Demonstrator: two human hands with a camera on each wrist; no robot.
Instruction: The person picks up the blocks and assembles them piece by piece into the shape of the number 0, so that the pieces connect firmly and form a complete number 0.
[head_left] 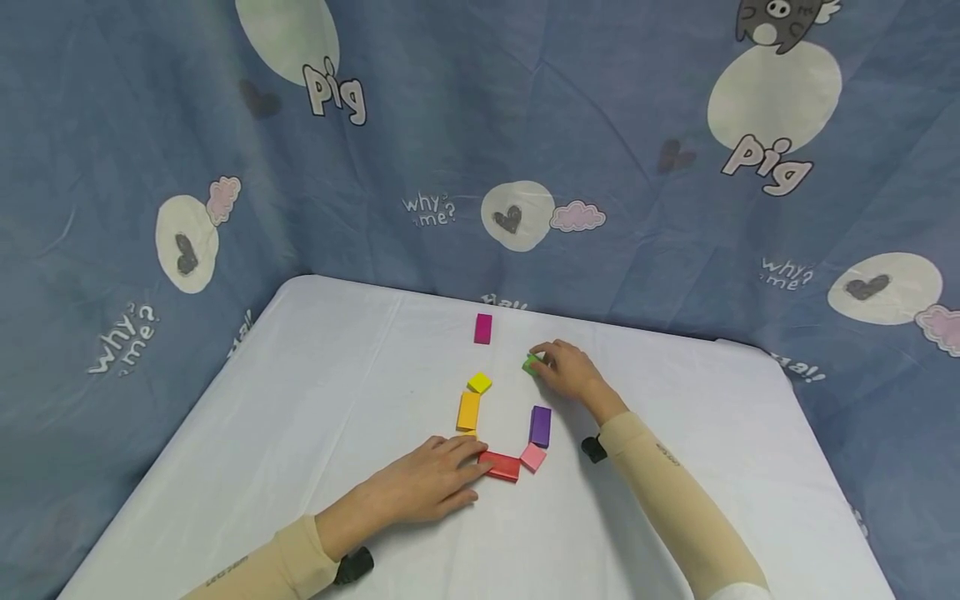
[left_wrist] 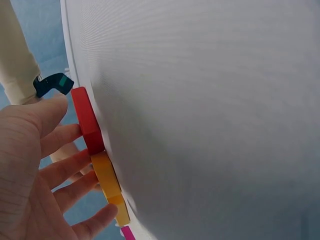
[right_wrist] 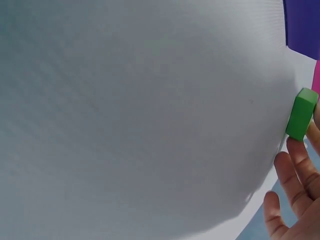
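Covering the whole table (head_left: 300, 433) is a white cloth, and a blue sheet with pigs and hearts (head_left: 480, 125) hangs behind it. Next in size are the two hands. The left hand (head_left: 431, 487) lies flat with straight fingers, its tips touching the red block (head_left: 501, 466) and holding nothing. The right hand (head_left: 567, 371) is farther back, with fingertips curled to pinch a little green block (head_left: 531, 363) that seems to rest on the cloth, though the view is too small to be sure. Between the hands, blocks make a U shape: an orange block (head_left: 468, 411), a purple block (head_left: 540, 426), a pink block (head_left: 532, 457) and a yellow block (head_left: 479, 382). A magenta block (head_left: 483, 328) sits alone near the back. The green block looks light, hard and smooth, so I think it could slip. Pinching its two flat sides should hold it best.
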